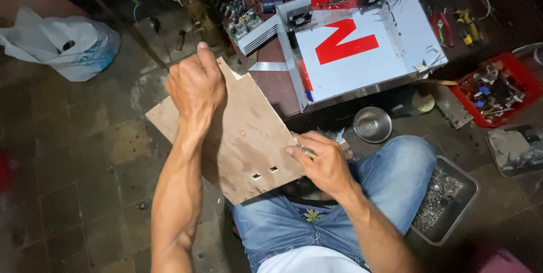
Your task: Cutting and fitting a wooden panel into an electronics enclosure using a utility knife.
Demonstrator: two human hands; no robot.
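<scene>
The person sits on the floor with a brown board point(249, 137) propped across the lap, its far edge clamped in the fisted left hand point(195, 83). The right hand point(322, 160) pinches a slim tool point(305, 149) against the board's right edge, near two small square holes point(264, 173). It looks like trimming or marking along that edge; the next stroke seems to need the board held rigid. A steel bowl point(372, 124) sits just right.

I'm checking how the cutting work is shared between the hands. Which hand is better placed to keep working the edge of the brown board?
Probably the right hand: it holds a thin tool at the brown board edge beside the two small slots. The left hand grips the board's far top edge, steadying it.
</scene>
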